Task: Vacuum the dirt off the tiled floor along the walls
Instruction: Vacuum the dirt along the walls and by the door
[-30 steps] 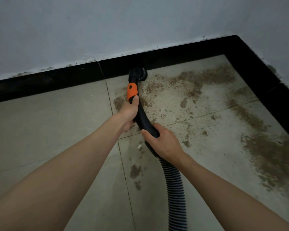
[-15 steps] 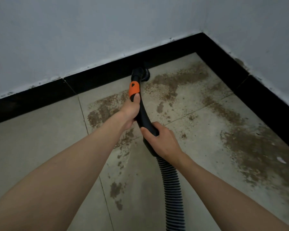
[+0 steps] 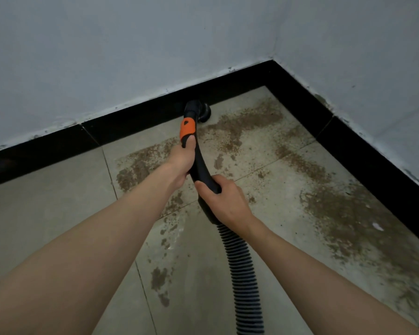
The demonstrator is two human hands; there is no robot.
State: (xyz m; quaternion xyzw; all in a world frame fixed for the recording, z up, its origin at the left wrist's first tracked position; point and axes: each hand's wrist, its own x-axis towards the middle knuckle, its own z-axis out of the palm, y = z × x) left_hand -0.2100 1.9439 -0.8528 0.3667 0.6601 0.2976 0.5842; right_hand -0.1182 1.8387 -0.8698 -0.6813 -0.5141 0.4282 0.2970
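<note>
Both hands (image 3: 224,200) clasp vacuum wand (image 3: 201,163); dirt (image 3: 348,209) streaks tiled floor (image 3: 46,201).

no legible text, label, brand, number or sign on any surface. the orange band (image 3: 187,128) on the vacuum handle (image 3: 200,163) carries one small dark mark, which cannot be read as a letter or symbol.

Pale walls (image 3: 131,56) meet black skirting (image 3: 46,148) in dim light.
</note>
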